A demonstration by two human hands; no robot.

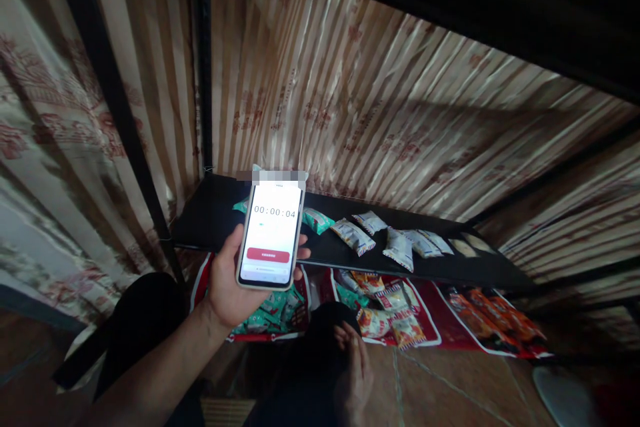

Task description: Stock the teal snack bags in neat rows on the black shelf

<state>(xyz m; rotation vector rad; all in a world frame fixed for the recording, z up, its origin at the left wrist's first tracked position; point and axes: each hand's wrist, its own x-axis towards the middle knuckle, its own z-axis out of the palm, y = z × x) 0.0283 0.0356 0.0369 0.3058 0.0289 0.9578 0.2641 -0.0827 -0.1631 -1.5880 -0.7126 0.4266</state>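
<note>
My left hand [227,283] is wrapped round a white smartphone [271,233] held upright in front of me; its lit screen shows a timer and a red button. My right hand [356,367] rests low on my dark-clad knee with its fingers loosely apart and nothing in it. Behind the phone a low black shelf [210,213] carries a row of small snack packets [355,235].
Striped patterned curtains [380,113] hang behind and to the left of the black metal rack. Under the shelf, red bags and several loose snack packets [395,317] lie on the tiled floor [450,387]. A pale round object [565,393] sits at the lower right.
</note>
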